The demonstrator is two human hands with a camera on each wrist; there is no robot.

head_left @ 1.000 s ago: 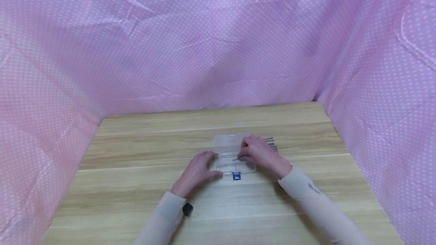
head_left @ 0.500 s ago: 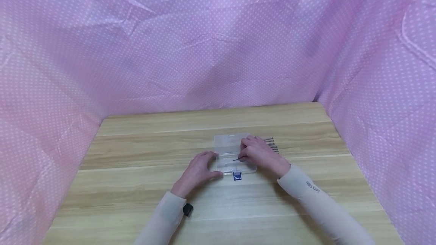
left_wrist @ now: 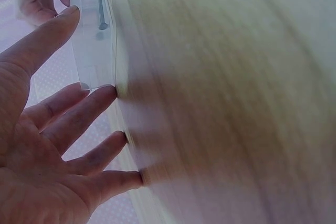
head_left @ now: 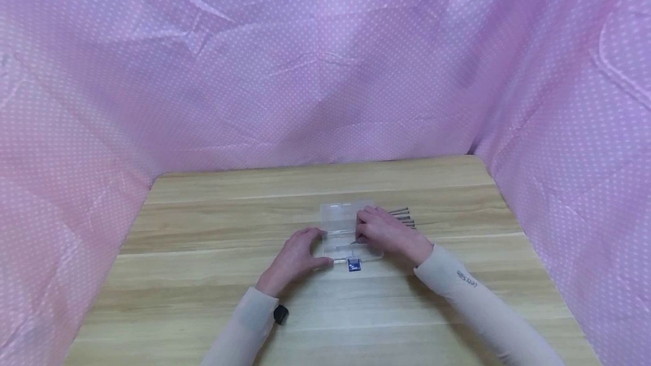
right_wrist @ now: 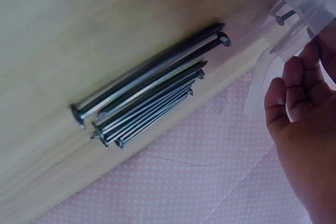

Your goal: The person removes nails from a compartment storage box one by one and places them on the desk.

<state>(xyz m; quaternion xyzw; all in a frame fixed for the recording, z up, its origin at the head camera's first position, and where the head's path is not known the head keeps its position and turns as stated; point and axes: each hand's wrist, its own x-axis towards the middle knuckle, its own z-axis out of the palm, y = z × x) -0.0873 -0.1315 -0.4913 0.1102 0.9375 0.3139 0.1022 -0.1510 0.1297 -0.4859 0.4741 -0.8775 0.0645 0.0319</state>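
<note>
nails lie on the table, right of the box.

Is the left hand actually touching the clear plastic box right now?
Touching. In the left wrist view the left hand has its thumb along the clear plastic box and a fingertip against its corner.

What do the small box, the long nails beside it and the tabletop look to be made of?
The box looks like clear plastic: nails and table show through its slightly frosted walls. The nails look like steel, dark grey with bright glints along the shanks and flat heads. The table shows pale wood grain in long planks with a matte sheen; solid wood or laminate cannot be told.
</note>
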